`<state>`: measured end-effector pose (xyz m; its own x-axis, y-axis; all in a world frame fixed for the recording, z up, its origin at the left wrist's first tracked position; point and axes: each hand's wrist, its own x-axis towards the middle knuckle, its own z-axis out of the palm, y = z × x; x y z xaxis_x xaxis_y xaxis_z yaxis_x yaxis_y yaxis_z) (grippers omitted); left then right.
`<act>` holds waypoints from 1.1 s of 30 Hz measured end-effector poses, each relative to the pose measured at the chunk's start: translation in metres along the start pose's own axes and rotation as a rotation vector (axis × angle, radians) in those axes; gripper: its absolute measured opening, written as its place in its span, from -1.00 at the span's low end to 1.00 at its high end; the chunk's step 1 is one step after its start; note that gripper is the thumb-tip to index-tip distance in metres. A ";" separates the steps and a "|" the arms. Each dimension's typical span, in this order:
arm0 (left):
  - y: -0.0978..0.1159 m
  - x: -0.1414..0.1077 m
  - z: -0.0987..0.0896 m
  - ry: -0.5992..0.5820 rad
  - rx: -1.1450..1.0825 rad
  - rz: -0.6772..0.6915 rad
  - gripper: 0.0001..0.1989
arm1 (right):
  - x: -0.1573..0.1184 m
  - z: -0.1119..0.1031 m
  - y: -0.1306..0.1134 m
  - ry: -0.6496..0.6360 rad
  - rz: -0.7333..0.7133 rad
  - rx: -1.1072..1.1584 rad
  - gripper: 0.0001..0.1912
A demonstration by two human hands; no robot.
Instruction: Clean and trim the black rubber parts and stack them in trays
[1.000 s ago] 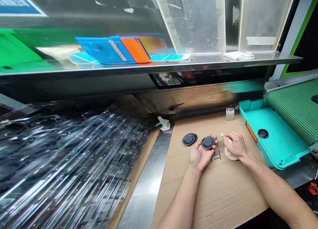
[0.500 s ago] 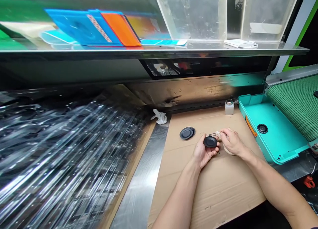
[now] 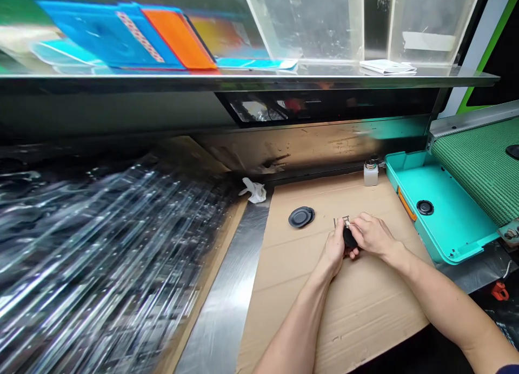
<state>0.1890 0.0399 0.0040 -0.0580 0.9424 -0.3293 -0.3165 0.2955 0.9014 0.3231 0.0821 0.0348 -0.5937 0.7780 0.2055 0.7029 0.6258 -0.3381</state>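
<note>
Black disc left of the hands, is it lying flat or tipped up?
Lying flat: the black disc rests with its round face up on the cardboard sheet, just left of the person's left hand.

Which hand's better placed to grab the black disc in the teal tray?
Probably the right hand: it sits on the tray's side, nearer the black disc in the teal tray. The left hand is farther off, cradling another black disc.

Bare forearms (image 3: 441, 304), a navy sleeve edge (image 3: 506, 369) at lower right
</note>
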 end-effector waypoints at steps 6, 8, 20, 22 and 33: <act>0.006 0.002 -0.004 -0.006 -0.049 -0.053 -0.34 | 0.002 -0.016 0.012 0.043 0.050 0.096 -0.84; 0.008 0.002 -0.004 -0.011 -0.075 -0.083 -0.36 | 0.004 -0.017 0.017 0.128 0.080 0.174 -0.85; 0.005 0.016 -0.004 -0.132 -0.328 0.120 -0.37 | 0.056 -0.027 0.031 0.469 0.320 0.168 -0.75; 0.006 0.017 -0.004 -0.148 -0.348 0.116 -0.39 | 0.086 -0.051 0.038 0.416 0.339 0.022 -0.73; 0.012 0.013 -0.001 -0.144 -0.406 0.096 -0.33 | 0.179 -0.118 0.076 -0.091 0.416 -0.341 -0.79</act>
<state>0.1832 0.0555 0.0102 0.0187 0.9833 -0.1812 -0.6640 0.1477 0.7330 0.3167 0.2753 0.1543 -0.2590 0.9653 0.0328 0.9640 0.2605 -0.0535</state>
